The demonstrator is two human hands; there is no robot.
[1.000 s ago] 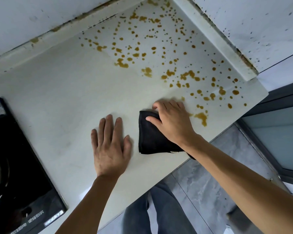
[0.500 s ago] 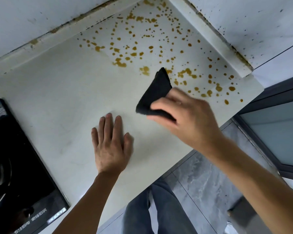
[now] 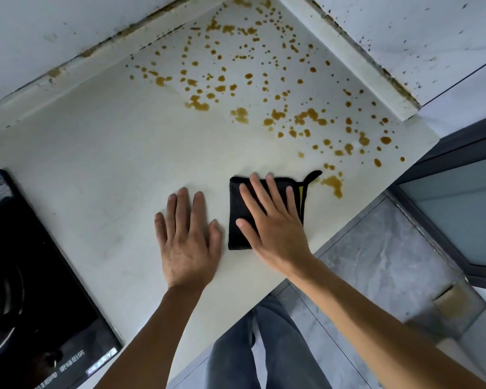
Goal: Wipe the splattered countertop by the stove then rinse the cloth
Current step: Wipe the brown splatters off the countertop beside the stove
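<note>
The black cloth (image 3: 237, 217) lies folded at the worktop's (image 3: 101, 153) front edge. The right hand (image 3: 275, 220) presses it flat with straight fingers; just left of the cloth, the left hand (image 3: 187, 237) rests flat. Beyond the cloth, brown splatters (image 3: 264, 88) spread to the back corner.

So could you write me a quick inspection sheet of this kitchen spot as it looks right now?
Surface: pale countertop, brown splatters over its far right part, one big blot near the front edge.
Job's things: black cloth folded flat, beside the blot.
Clutter: nothing seen.
Hands: left hand flat on the countertop; right hand presses the cloth, fingers straight.
Cables: nothing seen.
Surroundings: black stove at left; speckled wall; grey floor.
</note>
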